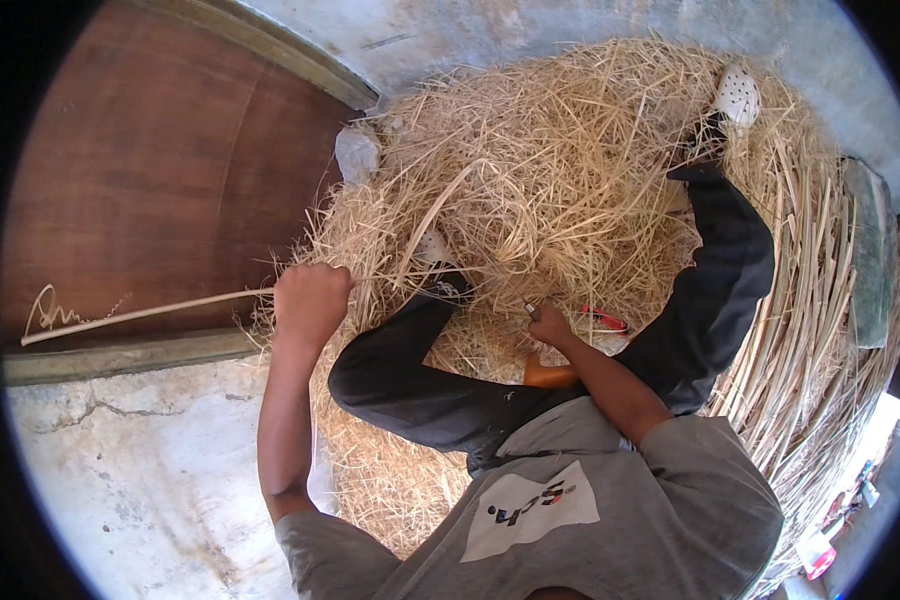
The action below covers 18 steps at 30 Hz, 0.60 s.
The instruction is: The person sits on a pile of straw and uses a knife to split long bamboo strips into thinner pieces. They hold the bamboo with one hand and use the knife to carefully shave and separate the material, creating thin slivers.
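Person: sits on the floor [120,490], grey shirt nearest the camera, dark-trousered legs bent out into the straw [550,170].
Left hand [308,300]: fist pressed together around one end of a long pale strip [140,313], at the left edge of the straw heap.
Strip: runs from the fist leftward, nearly level, across the lower part of the wooden door [150,170]; its far end curls into thin shavings near the door's left side.
Right hand [550,325]: between the knees, fingers closed on a small blade [528,309] whose tip points up-left; how tightly it pinches cannot be told.
Red tool [602,318]: lies on the straw just right of the right hand, partly under the right leg.
Floor: bare cracked concrete opens at the lower left, beside the left forearm, up to the door sill.
Straw: fills the middle and far ground, loose and tangled, reaching the far wall.
Canes [820,300]: longer straight stalks stacked along the right edge of the heap, close against the right leg.
Feet: a white shoe [738,95] at the far right edge of the straw; the other foot is half buried mid-heap.
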Motion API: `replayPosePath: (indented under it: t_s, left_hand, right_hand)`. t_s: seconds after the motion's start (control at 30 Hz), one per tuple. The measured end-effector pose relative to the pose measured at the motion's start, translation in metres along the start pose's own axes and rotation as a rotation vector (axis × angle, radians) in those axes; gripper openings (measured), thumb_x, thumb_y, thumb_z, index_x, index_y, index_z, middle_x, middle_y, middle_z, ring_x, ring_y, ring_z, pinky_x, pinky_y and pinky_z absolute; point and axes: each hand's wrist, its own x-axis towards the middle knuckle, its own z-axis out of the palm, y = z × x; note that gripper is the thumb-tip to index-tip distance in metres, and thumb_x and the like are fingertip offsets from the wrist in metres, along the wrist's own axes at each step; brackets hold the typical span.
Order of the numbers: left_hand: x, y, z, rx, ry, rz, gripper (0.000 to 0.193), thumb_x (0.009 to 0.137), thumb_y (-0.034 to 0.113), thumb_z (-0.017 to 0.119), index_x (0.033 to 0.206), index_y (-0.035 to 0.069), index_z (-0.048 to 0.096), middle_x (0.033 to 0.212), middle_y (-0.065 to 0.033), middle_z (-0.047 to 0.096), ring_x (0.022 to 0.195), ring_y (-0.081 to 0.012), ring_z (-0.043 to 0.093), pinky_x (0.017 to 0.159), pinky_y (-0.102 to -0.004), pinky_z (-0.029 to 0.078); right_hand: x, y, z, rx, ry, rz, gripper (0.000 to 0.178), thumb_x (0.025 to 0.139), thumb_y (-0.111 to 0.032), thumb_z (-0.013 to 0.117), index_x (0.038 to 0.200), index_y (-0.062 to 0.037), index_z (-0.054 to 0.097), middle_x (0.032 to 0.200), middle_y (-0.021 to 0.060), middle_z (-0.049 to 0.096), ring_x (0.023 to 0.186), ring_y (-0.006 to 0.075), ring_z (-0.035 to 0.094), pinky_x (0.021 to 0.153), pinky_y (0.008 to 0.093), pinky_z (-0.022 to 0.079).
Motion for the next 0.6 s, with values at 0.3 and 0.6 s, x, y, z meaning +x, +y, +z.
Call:
replayPosePath:
  t_s: [0.3, 0.6]
  left_hand:
    - [-0.01, -0.001, 0.003, -0.018, -0.023, -0.016, 0.028, 0.084, 0.032, 0.063, 0.071, 0.008, 0.068, 0.065, -0.011, 0.064, 0.063, -0.0297, 0.065, 0.056, -0.0396, 0.051]
    - [0.005, 0.0, -0.004, -0.006, 0.018, -0.002, 0.027, 0.084, 0.032, 0.062, 0.072, 0.009, 0.068, 0.066, -0.0101, 0.065, 0.063, -0.0282, 0.066, 0.056, -0.0393, 0.051]
  right_hand:
    - [-0.027, -0.078, -0.008, 0.217, -0.123, -0.303, 0.035, 0.068, -0.028, 0.07, 0.088, -0.0003, 0.064, 0.082, 0.0223, 0.065, 0.08, 0.0373, 0.064, 0.071, 0.0451, 0.05]
    - [0.026, 0.058, 0.033, -0.013, 0.15, -0.045, 0.037, 0.07, -0.028, 0.069, 0.087, 0.0038, 0.062, 0.09, 0.0269, 0.063, 0.09, 0.0409, 0.062, 0.078, 0.0487, 0.048]
